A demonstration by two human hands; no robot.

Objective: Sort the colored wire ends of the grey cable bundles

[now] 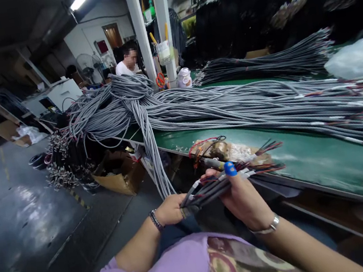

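Note:
A bunch of grey cables (211, 191) lies across both my hands in front of my body, its stripped ends showing thin red and black wires on the right. My left hand (171, 209) is wrapped round the bunch at its left part. Further along, my right hand (240, 193) grips the same bunch near the wire ends, thumb on top. A blue cover (230, 168) sits on that thumb tip. Just behind the right hand, at the table's edge, lies a block wrapped in brown and clear tape (225, 149). My palms and some fingers are hidden by the cables.
Long grey cables (231, 102) stretch over the green table (339, 175), with some hanging off its front edge. Darker cables (267, 65) and a clear plastic bag (360, 59) lie behind. A cardboard box (118, 173) stands on the floor. Another person (127, 64) sits beyond the table.

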